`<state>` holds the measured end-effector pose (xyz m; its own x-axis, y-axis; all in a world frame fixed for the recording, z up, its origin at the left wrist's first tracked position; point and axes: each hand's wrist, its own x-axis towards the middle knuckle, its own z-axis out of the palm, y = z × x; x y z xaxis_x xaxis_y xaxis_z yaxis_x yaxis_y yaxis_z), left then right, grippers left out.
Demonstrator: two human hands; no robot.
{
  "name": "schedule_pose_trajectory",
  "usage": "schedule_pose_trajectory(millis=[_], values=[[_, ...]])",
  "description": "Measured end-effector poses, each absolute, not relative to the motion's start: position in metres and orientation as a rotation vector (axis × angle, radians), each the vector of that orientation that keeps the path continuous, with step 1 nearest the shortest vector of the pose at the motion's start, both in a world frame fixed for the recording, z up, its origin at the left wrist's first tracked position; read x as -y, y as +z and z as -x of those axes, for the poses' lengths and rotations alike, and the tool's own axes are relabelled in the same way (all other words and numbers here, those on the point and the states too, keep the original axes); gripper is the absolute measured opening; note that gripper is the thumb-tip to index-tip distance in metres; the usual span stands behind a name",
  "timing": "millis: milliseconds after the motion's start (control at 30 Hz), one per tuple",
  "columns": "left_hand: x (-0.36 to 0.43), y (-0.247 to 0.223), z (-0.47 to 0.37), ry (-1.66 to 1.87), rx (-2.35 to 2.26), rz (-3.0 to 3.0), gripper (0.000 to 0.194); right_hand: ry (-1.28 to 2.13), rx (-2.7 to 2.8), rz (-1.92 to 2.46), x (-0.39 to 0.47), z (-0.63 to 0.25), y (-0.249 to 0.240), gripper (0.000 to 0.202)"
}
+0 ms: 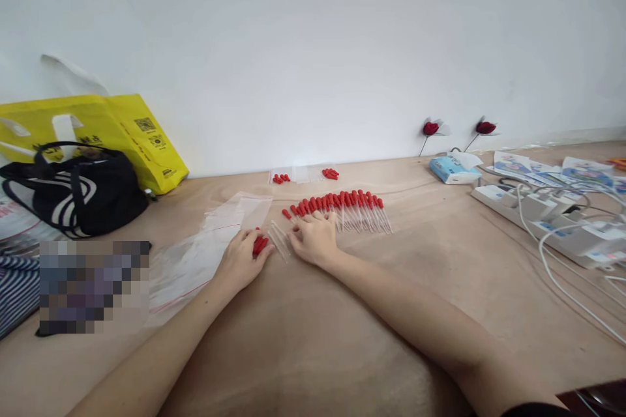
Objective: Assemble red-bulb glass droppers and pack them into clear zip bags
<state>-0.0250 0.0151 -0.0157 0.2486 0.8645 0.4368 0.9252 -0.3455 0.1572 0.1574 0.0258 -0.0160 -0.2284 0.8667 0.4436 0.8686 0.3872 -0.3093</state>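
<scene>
My left hand (pixel 243 258) curls around a small pile of red rubber bulbs (pixel 261 245), thumb on the near side and fingers on the far side. Several bare clear tubes (pixel 280 242) lie just right of it. Clear droppers with red bulbs (pixel 355 202) are lined up in a row, bulbs pointing to the wall. At the row's left end, my right hand (pixel 313 239) rests over the dropper stems with bent fingers held together. Whatever is under those fingers is hidden.
Clear zip bags (pixel 215 234) spread out left of my hands. Small bags with red bulbs (pixel 330 174) lie by the wall. A black bag (pixel 73 192) and yellow bag (pixel 147 143) stand left. Tissues (pixel 454 169) and a power strip (pixel 538 215) with trailing cables are right.
</scene>
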Motion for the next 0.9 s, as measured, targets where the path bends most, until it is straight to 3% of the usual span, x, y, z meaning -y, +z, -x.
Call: schedule_pose_trajectory(millis=[300,900], values=[[-0.012,-0.018,0.011,-0.850,1.613,2.590,0.018,0.012,2.231,1.656,-0.022,-0.149,-0.009,0.024],[-0.012,-0.019,-0.019,-1.061,1.447,2.770,0.012,-0.240,2.236,1.718,0.006,-0.252,-0.022,0.017]])
